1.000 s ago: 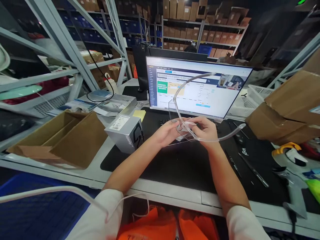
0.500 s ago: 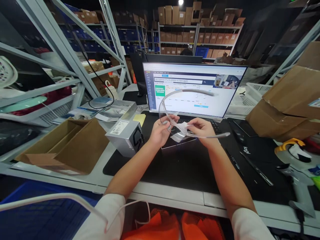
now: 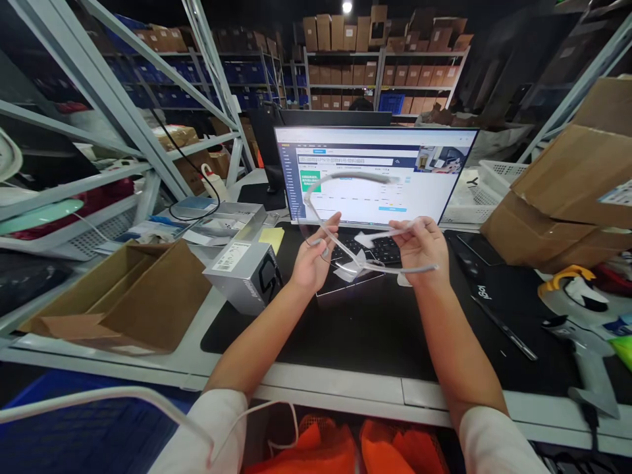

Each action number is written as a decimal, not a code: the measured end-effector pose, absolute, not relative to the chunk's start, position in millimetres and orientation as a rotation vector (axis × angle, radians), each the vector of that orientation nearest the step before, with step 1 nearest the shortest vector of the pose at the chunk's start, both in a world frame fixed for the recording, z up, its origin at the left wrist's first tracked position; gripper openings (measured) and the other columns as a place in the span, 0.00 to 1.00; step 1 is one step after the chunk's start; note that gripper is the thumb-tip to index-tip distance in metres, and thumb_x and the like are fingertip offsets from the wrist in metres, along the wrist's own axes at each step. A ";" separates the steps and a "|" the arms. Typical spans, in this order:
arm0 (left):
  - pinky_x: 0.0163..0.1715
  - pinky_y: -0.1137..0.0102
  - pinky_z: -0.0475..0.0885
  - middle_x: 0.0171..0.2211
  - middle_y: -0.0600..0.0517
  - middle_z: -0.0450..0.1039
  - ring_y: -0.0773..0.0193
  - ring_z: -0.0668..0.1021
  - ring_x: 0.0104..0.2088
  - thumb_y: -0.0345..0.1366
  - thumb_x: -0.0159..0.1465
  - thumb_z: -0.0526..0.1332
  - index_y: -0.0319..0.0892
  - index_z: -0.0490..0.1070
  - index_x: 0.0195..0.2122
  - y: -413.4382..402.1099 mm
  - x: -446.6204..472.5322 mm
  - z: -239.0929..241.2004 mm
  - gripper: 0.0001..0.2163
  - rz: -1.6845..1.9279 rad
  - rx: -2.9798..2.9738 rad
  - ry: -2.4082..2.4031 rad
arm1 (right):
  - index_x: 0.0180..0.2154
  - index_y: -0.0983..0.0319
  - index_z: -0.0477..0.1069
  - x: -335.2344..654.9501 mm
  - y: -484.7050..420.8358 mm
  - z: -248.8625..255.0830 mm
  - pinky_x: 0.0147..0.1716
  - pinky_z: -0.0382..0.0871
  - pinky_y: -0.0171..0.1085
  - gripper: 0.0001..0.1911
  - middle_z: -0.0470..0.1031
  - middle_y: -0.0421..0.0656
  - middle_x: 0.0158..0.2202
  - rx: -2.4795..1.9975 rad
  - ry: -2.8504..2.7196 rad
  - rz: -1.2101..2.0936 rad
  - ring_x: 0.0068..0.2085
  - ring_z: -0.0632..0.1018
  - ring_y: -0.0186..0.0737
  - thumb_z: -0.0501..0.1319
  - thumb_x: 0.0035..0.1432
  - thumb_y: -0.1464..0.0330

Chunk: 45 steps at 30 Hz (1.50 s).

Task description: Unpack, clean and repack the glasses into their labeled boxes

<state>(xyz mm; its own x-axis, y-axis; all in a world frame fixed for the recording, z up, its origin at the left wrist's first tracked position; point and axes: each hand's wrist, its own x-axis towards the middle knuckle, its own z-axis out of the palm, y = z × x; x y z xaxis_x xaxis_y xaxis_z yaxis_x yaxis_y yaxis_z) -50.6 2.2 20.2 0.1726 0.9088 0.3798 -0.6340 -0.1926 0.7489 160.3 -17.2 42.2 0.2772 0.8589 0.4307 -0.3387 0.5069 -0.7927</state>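
My left hand (image 3: 312, 260) is closed around one side of a clear pair of glasses (image 3: 340, 242), held above the keyboard. One of its long arms curves up in front of the monitor, the other points right; both end in grey tips. A crumpled piece of clear film or white wrap (image 3: 351, 268) clings near the lower arm's hinge. My right hand (image 3: 423, 247) pinches a thin white strip (image 3: 380, 235) that reaches left toward the glasses. Behind both hands lies the black keyboard (image 3: 382, 250), partly covered.
A lit monitor (image 3: 375, 187) stands behind my hands. To the left are a grey printed box (image 3: 244, 273), a yellow notepad (image 3: 272, 238) and an open cardboard box (image 3: 143, 296). At right lie a pen (image 3: 504, 327), a barcode scanner (image 3: 587, 359), a tape roll (image 3: 573, 293) and a carton (image 3: 557, 217).
My right hand has moved right and up, away from the glasses, drawing the white strip with it. My left hand still holds the glasses. The view has shifted slightly.
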 end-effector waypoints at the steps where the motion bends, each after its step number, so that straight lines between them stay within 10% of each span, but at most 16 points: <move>1: 0.67 0.62 0.64 0.63 0.47 0.74 0.51 0.67 0.70 0.48 0.54 0.74 0.47 0.84 0.41 4.2 -52.6 21.4 0.16 1.488 1.038 0.371 | 0.36 0.55 0.65 164.6 -18.6 45.0 0.45 0.76 0.43 0.20 0.71 0.36 0.29 -0.654 -0.997 0.848 0.37 0.80 0.39 0.71 0.56 0.53; 6: 0.60 0.62 0.71 0.46 0.48 0.82 0.55 0.80 0.54 0.48 0.52 0.76 0.46 0.83 0.40 16.7 -68.4 29.9 0.18 1.748 1.018 0.527 | 0.34 0.57 0.69 177.2 -25.4 52.4 0.22 0.61 0.35 0.21 0.54 0.32 0.20 -0.787 -1.113 0.873 0.20 0.60 0.31 0.71 0.54 0.49; 12: 0.55 0.62 0.74 0.37 0.50 0.82 0.55 0.83 0.46 0.48 0.52 0.77 0.46 0.82 0.42 19.5 -87.4 37.0 0.20 1.895 1.200 0.603 | 0.25 0.58 0.66 175.4 -28.5 51.4 0.21 0.44 0.34 0.17 0.44 0.31 0.17 -0.773 -1.178 0.988 0.19 0.47 0.29 0.65 0.57 0.55; 21: 0.56 0.58 0.74 0.43 0.47 0.82 0.53 0.82 0.48 0.49 0.57 0.75 0.46 0.81 0.49 9.5 -113.7 45.4 0.21 1.878 1.670 0.664 | 0.32 0.58 0.69 190.9 -40.1 56.1 0.25 0.54 0.36 0.16 0.63 0.38 0.25 -1.021 -1.363 0.495 0.25 0.61 0.34 0.64 0.61 0.54; 45: 0.52 0.59 0.75 0.44 0.47 0.81 0.53 0.80 0.47 0.47 0.63 0.70 0.48 0.81 0.47 -10.1 -117.4 58.4 0.14 1.874 1.980 0.818 | 0.37 0.59 0.74 200.0 -46.0 55.1 0.32 0.65 0.37 0.09 0.75 0.40 0.32 -1.148 -1.551 0.225 0.31 0.72 0.37 0.64 0.64 0.61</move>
<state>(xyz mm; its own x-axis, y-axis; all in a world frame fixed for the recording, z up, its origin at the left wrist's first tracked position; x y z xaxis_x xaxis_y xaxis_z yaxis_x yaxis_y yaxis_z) -117.4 -10.1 58.4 -0.0095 0.5827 0.8126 0.1996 -0.7952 0.5726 200.0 -46.0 55.1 0.1129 0.7512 0.6504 0.5353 0.5054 -0.6768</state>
